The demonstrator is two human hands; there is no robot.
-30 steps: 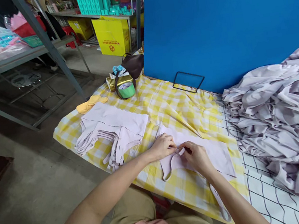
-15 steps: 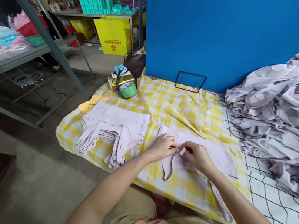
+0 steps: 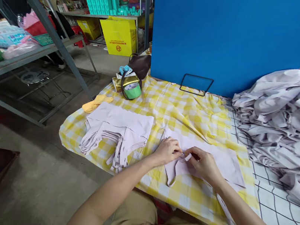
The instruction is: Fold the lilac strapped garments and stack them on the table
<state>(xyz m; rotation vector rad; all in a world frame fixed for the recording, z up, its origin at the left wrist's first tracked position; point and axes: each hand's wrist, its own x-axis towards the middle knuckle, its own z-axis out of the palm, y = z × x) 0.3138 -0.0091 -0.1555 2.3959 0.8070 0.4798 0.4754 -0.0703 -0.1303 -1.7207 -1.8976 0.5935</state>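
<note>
A pale lilac garment [image 3: 225, 155] with thin straps lies spread on the yellow checked tablecloth [image 3: 176, 195]. Over its upper left part, my left hand [image 3: 169, 150] is closed, its fingertips pinching part of a narrow strap. Close beside it, my right hand [image 3: 203, 162] pinches the strap [image 3: 188, 157], a short folded bit of which shows at the fingertips. Both hands almost touch. Another strap [image 3: 226, 210] hangs past the near table edge under my right forearm. To the left lies a neat stack of like garments [image 3: 119, 122].
A big heap of lilac garments [image 3: 285, 114] fills the right side. At the back stand a blue board [image 3: 223, 22], a black wire frame [image 3: 196, 84], a roll of green tape [image 3: 132, 91] and a dark bag [image 3: 140, 65]. A yellow cloth [image 3: 97, 102] lies far left.
The view has shifted slightly, so everything sits a little further right and lower. Both hands stay together at the strap, with only small finger movement.
</note>
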